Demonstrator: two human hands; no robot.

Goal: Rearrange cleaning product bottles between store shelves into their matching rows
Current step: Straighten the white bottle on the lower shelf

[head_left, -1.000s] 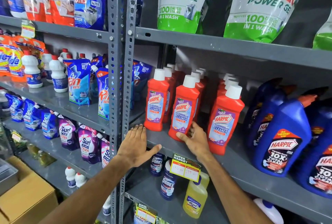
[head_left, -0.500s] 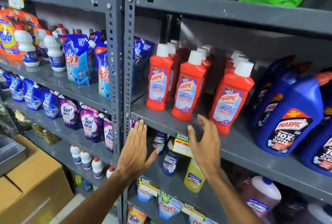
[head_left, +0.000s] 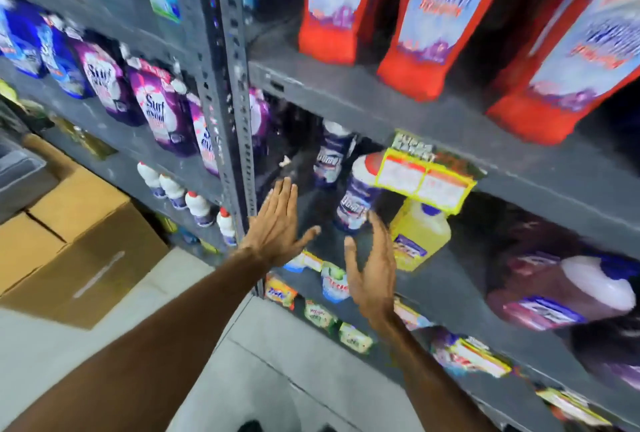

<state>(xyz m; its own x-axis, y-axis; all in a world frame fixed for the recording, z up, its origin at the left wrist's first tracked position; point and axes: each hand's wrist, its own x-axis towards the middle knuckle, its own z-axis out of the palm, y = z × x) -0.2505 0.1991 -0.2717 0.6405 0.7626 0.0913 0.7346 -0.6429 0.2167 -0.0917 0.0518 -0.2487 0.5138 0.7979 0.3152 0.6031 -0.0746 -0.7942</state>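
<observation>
The view is blurred. Two dark blue Domex bottles stand on the lower shelf, one in front (head_left: 356,203) and one behind it (head_left: 330,161). A yellow bottle (head_left: 420,234) stands right of them, under a yellow price tag (head_left: 424,178). My left hand (head_left: 277,223) is open with fingers spread, just left of the front Domex bottle. My right hand (head_left: 374,268) is open too, in front of the shelf edge between that bottle and the yellow one. Neither hand holds anything. Red Harpic bottles (head_left: 426,15) stand in rows on the shelf above.
A grey steel upright (head_left: 228,92) divides the two racks. Purple Surf Excel pouches (head_left: 159,116) and small white bottles (head_left: 197,206) fill the left rack. A large maroon bottle (head_left: 554,289) lies at right. Cardboard boxes (head_left: 79,241) sit on the floor at left.
My view has dropped from the Harpic shelf to the shelf below. Both open hands came down with it, from the upper shelf edge to in front of the Domex bottles.
</observation>
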